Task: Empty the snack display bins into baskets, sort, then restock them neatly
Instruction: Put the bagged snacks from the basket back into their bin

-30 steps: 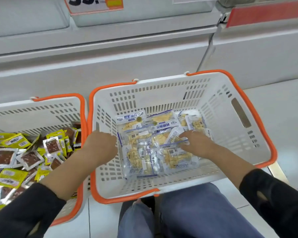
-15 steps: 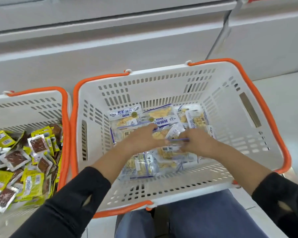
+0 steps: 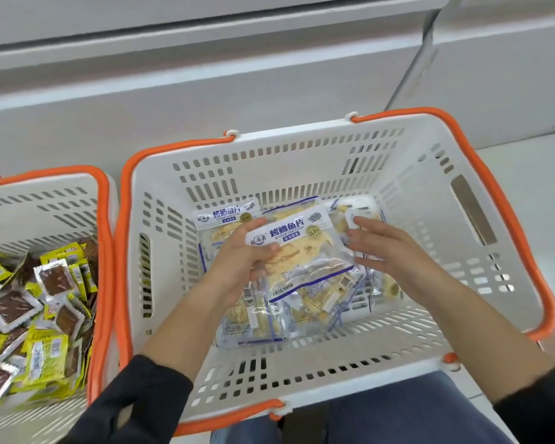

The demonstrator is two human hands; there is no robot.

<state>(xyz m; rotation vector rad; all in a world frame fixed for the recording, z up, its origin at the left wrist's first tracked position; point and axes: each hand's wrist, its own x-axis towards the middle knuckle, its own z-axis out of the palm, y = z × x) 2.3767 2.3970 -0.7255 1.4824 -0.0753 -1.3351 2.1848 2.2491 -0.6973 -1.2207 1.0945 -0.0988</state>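
Sort step, by my read: gathering fish-fillet packets in the middle basket. Left hand grips the top packet, thumb over its near-left edge. Right hand has straight fingers against the packet's right edge, holding nothing. Packet is clear film, blue-white label, pale fillets inside, lifted above the loose pile on the basket floor. Next: square it up and stack.

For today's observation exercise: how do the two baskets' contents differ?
The middle basket holds a few large clear, blue-trimmed fish fillet packets, one gripped by the left hand. The left basket holds many small yellow and clear sachets, heaped and untouched. Both baskets are white, slotted, with orange handles.
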